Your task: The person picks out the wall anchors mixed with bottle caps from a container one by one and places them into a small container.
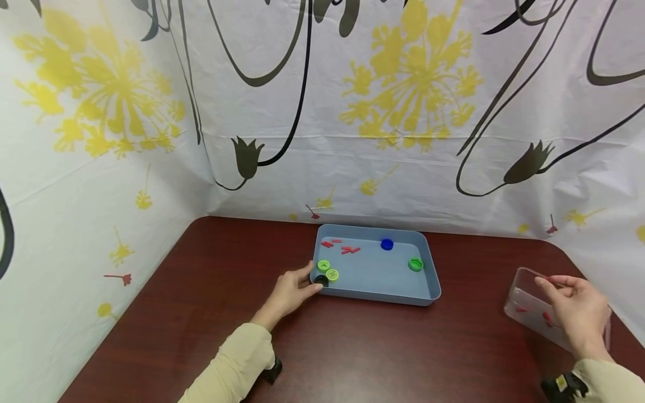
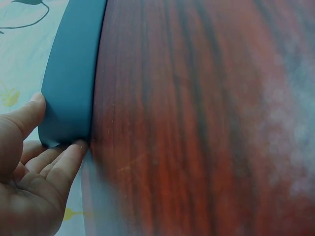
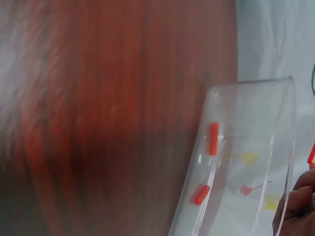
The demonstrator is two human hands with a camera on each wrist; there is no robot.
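At the front left corner of the blue-grey tray (image 1: 378,291), my left hand (image 1: 291,291) holds the tray. In the left wrist view the thumb (image 2: 34,110) lies against one edge of its wall and the fingertips bend around the other. Inside the tray are several red sticks (image 1: 346,249), a blue cap (image 1: 387,244), a green cap (image 1: 415,264), two lime caps (image 1: 332,275) and a black round piece (image 1: 321,280). My right hand (image 1: 579,310) is over a clear plastic box (image 1: 524,280), pinching a red stick (image 3: 311,155). More red sticks (image 3: 213,138) lie in the box.
The dark red-brown wooden table (image 1: 383,347) bears the tray near its back edge and the clear box near its right edge. A white cloth (image 1: 322,112) printed with yellow flowers and dark stems hangs behind and at the sides.
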